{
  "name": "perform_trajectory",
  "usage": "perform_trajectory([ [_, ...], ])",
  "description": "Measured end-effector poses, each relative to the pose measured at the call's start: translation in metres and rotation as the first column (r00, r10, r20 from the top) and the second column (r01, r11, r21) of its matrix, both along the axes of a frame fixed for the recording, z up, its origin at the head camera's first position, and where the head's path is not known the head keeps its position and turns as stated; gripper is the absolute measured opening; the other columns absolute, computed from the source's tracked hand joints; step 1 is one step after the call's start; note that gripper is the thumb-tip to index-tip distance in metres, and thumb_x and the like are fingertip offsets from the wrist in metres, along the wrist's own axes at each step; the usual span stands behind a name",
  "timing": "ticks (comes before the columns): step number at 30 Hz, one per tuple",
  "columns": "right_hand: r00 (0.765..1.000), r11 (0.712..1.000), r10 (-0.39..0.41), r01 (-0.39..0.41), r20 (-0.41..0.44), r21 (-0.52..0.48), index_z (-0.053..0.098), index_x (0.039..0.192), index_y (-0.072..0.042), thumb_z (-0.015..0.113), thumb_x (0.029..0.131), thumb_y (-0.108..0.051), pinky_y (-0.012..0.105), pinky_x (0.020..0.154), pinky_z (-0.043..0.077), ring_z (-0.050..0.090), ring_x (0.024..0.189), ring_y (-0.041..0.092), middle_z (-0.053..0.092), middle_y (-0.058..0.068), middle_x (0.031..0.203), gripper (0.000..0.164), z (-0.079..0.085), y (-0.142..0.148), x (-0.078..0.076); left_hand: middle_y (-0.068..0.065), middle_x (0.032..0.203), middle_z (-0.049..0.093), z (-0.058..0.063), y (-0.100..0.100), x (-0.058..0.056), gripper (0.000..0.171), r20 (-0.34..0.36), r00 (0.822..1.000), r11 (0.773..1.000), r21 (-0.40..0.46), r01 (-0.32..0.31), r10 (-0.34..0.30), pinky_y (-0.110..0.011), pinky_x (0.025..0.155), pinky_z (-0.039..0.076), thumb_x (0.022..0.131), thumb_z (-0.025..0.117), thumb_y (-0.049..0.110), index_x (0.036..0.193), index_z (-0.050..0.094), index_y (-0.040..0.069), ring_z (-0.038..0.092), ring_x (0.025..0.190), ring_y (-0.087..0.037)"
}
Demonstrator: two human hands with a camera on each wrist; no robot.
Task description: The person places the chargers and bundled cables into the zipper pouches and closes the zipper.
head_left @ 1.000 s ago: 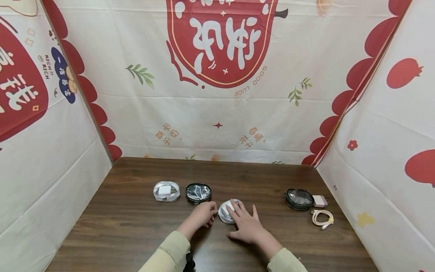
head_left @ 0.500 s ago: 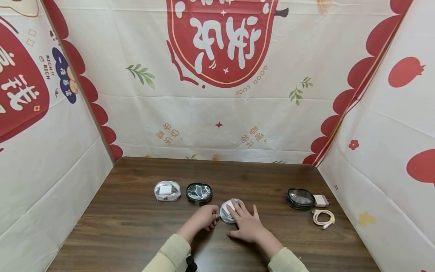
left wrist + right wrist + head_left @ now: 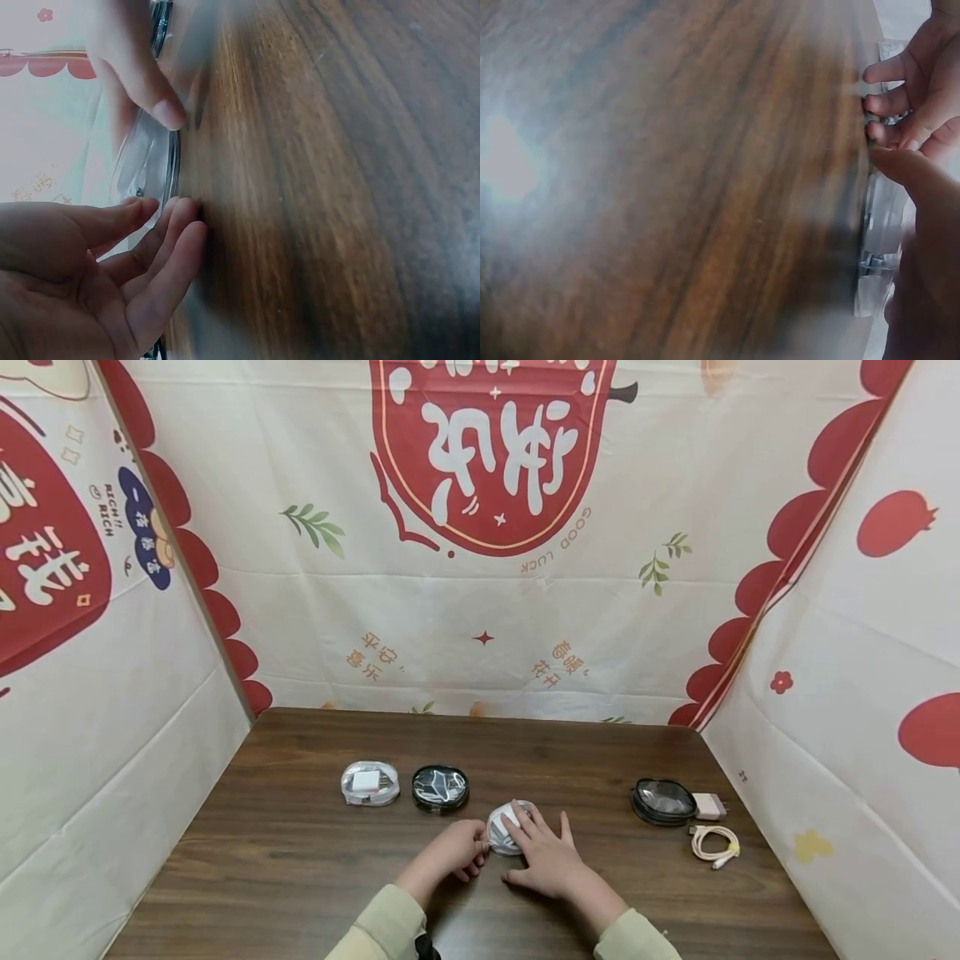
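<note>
Here, right hand (image 3: 546,860) on pouch (image 3: 498,838); backdrop (image 3: 480,597) reads "GOOD LUCK".

Left cloth (image 3: 161,693) reads "RICH", backdrop (image 3: 480,597) perhaps "GOOD LUCK".

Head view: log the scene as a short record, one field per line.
middle: clear whitish oval plastic pouch
left hand: pinches at its left edge
right hand: spread fingers rest on top
far left: second whitish oval plastic pouch, white plug charger showing inside
left of middle: black-rimmed clear oval plastic pouch
right: another black-rimmed oval pouch, white boxy plug adapter beside it, coiled cream cable nearer the person
</note>
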State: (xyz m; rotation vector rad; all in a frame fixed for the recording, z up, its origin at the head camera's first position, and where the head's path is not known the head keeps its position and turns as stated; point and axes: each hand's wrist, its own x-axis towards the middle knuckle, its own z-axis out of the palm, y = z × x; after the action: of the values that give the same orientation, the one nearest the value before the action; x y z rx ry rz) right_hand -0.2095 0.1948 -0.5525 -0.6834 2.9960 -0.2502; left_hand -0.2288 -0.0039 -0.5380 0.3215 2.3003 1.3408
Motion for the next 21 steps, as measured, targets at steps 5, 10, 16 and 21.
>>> perform_trajectory([
  [5, 1.000, 1.000, -0.011, 0.011, 0.025, 0.000, 0.038, 0.150, -0.020, 0.062, 0.085, -0.061, 0.075, 0.104, 0.004, 0.018, 0.144, 0.037, 0.025, 0.007, 0.159, 0.081, 0.013, -0.001, 0.005, -0.012, 0.065, 0.059, -0.001, -0.002, 0.001, 0.015, -0.039, 0.999, 1.000, -0.013, -0.024, 0.023, -0.033, 0.042, 0.050, 0.096, 0.053, 0.001, 0.081, 0.054, 0.000, 0.059, 0.050, -0.021],
  [10, 1.000, 1.000, -0.014, 0.013, 0.026, 0.022, 0.039, 0.150, -0.021, 0.062, 0.085, -0.060, 0.074, 0.105, 0.006, 0.016, 0.145, 0.036, 0.026, 0.006, 0.158, 0.079, 0.014, 0.007, 0.011, -0.012, 0.064, 0.060, -0.001, -0.003, -0.003, 0.015, -0.075, 0.996, 0.999, -0.011, -0.045, 0.044, -0.032, 0.041, 0.049, 0.096, 0.054, 0.002, 0.081, 0.055, 0.000, 0.060, 0.049, -0.021],
  [16, 0.998, 1.000, 0.020, -0.020, 0.063, -0.003, 0.041, 0.149, -0.020, 0.064, 0.086, -0.057, 0.074, 0.105, 0.006, 0.017, 0.145, 0.036, 0.027, 0.008, 0.158, 0.076, 0.018, 0.013, 0.019, -0.012, 0.063, 0.060, -0.001, -0.004, -0.012, 0.016, -0.106, 0.993, 0.997, -0.046, -0.058, 0.053, -0.033, 0.041, 0.050, 0.097, 0.056, 0.003, 0.081, 0.056, 0.001, 0.059, 0.049, -0.022],
  [21, 0.997, 0.998, 0.063, -0.062, 0.041, -0.018, 0.040, 0.149, -0.018, 0.064, 0.087, -0.053, 0.074, 0.104, 0.007, 0.019, 0.144, 0.034, 0.026, 0.008, 0.158, 0.076, 0.022, 0.011, 0.017, -0.009, 0.063, 0.058, -0.002, 0.000, -0.022, 0.017, -0.148, 0.987, 0.992, -0.104, -0.078, 0.062, -0.031, 0.041, 0.049, 0.097, 0.056, 0.005, 0.080, 0.056, 0.003, 0.058, 0.050, -0.021],
])
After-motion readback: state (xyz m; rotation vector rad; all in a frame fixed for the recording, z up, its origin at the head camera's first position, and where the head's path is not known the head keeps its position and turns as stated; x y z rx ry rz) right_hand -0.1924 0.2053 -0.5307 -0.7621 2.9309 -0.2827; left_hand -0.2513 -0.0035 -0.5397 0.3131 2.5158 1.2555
